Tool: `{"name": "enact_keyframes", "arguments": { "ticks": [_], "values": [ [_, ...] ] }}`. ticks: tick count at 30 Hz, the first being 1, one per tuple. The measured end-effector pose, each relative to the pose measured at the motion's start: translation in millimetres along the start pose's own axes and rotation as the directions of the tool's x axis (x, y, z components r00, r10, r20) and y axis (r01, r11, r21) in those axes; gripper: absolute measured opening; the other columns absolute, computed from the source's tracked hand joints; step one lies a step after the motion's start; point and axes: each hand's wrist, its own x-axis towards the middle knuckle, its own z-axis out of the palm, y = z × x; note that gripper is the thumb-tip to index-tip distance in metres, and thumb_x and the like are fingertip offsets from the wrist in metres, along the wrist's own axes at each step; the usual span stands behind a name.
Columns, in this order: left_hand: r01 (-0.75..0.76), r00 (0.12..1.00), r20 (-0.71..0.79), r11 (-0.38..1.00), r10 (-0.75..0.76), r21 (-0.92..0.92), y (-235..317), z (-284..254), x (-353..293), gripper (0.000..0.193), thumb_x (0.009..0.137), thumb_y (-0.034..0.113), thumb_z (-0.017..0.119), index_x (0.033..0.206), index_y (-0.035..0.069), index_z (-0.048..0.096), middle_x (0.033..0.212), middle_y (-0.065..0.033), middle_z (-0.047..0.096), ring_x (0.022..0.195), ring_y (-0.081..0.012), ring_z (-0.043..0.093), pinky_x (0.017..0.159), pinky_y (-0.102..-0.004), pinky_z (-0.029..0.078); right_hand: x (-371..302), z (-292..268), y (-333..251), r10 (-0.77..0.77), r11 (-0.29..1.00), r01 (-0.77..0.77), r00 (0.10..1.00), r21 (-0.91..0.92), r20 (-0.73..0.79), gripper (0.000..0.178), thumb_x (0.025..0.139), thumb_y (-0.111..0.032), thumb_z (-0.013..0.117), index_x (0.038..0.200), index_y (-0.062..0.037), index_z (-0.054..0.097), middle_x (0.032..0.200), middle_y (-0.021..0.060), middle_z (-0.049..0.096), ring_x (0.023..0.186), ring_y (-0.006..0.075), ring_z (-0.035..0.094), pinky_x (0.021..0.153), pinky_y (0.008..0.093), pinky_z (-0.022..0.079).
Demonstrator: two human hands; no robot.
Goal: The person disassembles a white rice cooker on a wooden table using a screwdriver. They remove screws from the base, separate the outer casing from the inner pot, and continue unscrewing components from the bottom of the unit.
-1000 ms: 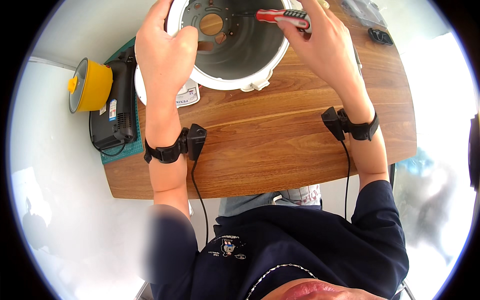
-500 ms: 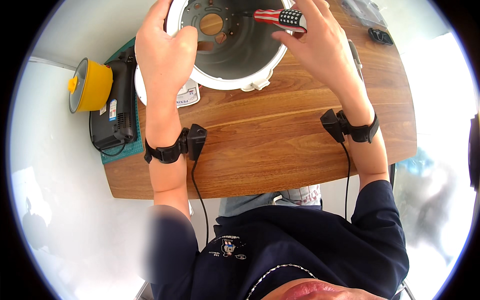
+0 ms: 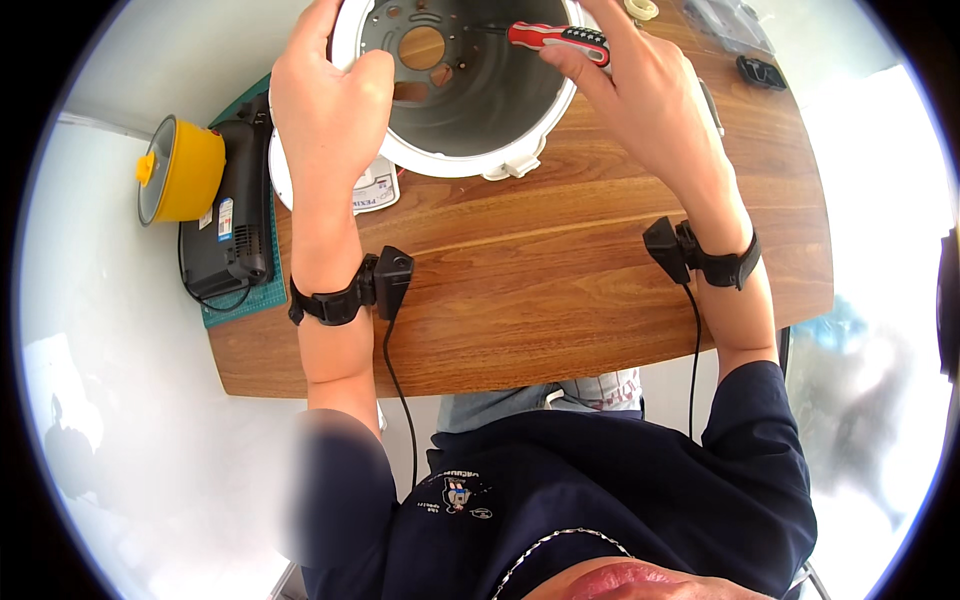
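A white-rimmed metal housing [image 3: 470, 130], like the shell of a rice cooker, lies tipped at the far side of the table with its grey inside facing me. Holes show in its bottom, one large and round. My left hand [image 3: 330, 95] is closed on the rim at its left, thumb over the edge. My right hand [image 3: 645, 95] grips the red, black and white handle of a screwdriver [image 3: 560, 40] at the right of the opening. Its dark shaft reaches inside toward the holed bottom; the tip is hard to make out.
On the left, a yellow pot [image 3: 190, 170] stands by a black appliance [image 3: 240, 200] on a green cutting mat [image 3: 270, 285]. A printed card [image 3: 378, 190] lies below the housing. At far right are a black clip-like part [image 3: 762, 73] and a clear plastic box [image 3: 730, 25].
The screwdriver handle has turned in my right hand, its starred side rolling away. My right fingers have shifted along it, while my left hand and the housing stay nearly still.
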Motion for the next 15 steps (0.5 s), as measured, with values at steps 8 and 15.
{"name": "enact_keyframes", "arguments": {
  "ticks": [8,15],
  "values": [
    [-0.068,0.997,-0.028,0.998,0.067,-0.005,-15,3,-1,0.061,0.071,-0.005,0.045,0.129,-0.012,0.061,0.117,-0.0227,0.071,0.112,-0.0263,0.068,0.104,-0.0327,0.047,-1,4,2,-0.121,0.993,0.12,0.99,-0.019,-0.074,0.052,0.093,-0.025,0.074,0.135,-0.0028,0.052,0.096,0.0231,0.068,0.09,0.0436,0.068,0.078,0.0481,0.056],
    [-0.106,0.993,-0.039,0.989,0.11,0.101,1,5,-5,0.061,0.071,-0.004,0.045,0.129,-0.012,0.061,0.117,-0.0226,0.071,0.112,-0.0263,0.068,0.104,-0.0326,0.047,-1,6,10,-0.149,0.988,0.146,0.986,-0.045,-0.073,0.034,0.092,-0.02,0.074,0.118,-0.0005,0.065,0.096,0.0209,0.067,0.09,0.0403,0.068,0.076,0.0469,0.056]
  ]
}}
